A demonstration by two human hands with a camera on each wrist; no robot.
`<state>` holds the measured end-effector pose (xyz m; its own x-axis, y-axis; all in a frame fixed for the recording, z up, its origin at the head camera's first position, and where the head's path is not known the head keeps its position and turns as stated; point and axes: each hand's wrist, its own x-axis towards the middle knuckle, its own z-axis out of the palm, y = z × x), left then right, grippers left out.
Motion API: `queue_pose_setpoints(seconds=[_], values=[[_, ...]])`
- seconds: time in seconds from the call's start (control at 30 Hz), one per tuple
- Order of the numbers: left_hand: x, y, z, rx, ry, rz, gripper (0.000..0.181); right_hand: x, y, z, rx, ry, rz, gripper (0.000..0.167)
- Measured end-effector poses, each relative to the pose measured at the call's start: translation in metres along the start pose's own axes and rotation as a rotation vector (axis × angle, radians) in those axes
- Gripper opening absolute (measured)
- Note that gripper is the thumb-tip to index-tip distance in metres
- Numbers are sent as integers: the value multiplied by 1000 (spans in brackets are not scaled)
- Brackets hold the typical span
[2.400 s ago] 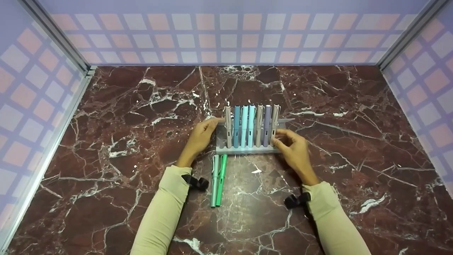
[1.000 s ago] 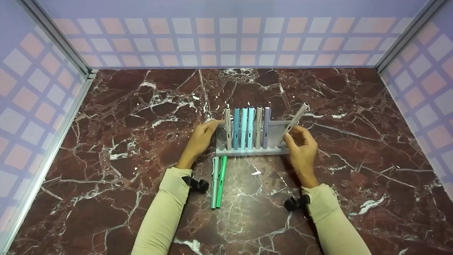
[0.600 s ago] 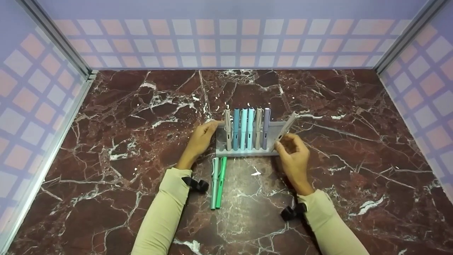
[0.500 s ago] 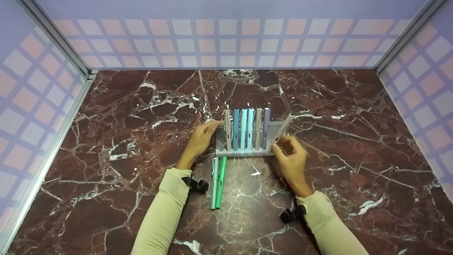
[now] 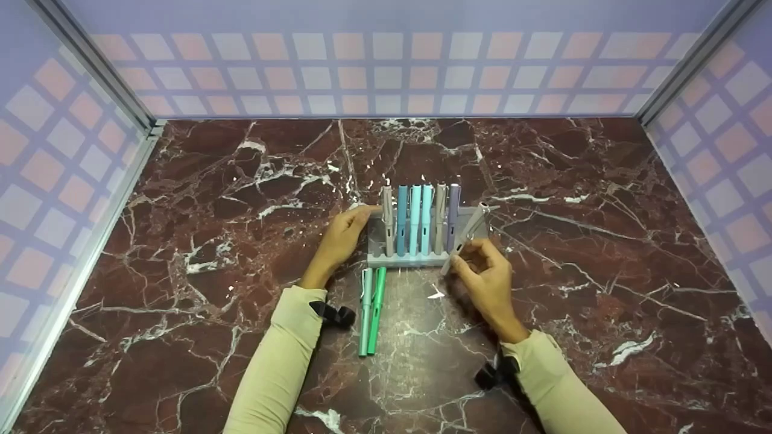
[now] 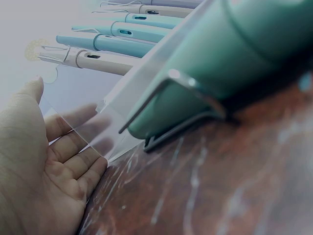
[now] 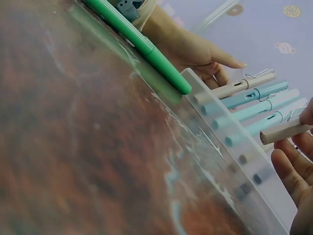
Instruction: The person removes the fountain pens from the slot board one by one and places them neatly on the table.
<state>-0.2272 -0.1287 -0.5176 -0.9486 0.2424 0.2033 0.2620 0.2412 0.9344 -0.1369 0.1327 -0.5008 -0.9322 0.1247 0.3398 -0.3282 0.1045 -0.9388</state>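
One tilted pen (image 5: 470,230), rack (image 5: 398,261) corner hidden

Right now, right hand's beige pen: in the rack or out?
Out. The right hand holds the beige pen tilted; its lower end shows past the front edge of the rack.

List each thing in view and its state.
Pen stand: upright, holding six pens
Racked pens: upright, capped
Taupe pen: tilted, out of its slot
Mint pen: lying flat, capped
Green pen: lying flat, capped
Left grip: at the stand's left end
Right grip: pinching the taupe pen
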Motion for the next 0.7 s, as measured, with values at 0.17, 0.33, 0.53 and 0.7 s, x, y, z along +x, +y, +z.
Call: queue_pose_setpoints(seconds=[0.17,0.33,0.53,0.7], values=[[0,0,0,0,2,-9,38,-3,16,1,-3,-32,13,16],[0,1,0,-6,-4,-15,37,-11,14,6,35,-95,31,14],[1,0,1,-4,5,-24,36,-21,10,13,68,-165,52,13],[1,0,1,-19,7,-38,37,-27,8,17,68,-210,93,11]])
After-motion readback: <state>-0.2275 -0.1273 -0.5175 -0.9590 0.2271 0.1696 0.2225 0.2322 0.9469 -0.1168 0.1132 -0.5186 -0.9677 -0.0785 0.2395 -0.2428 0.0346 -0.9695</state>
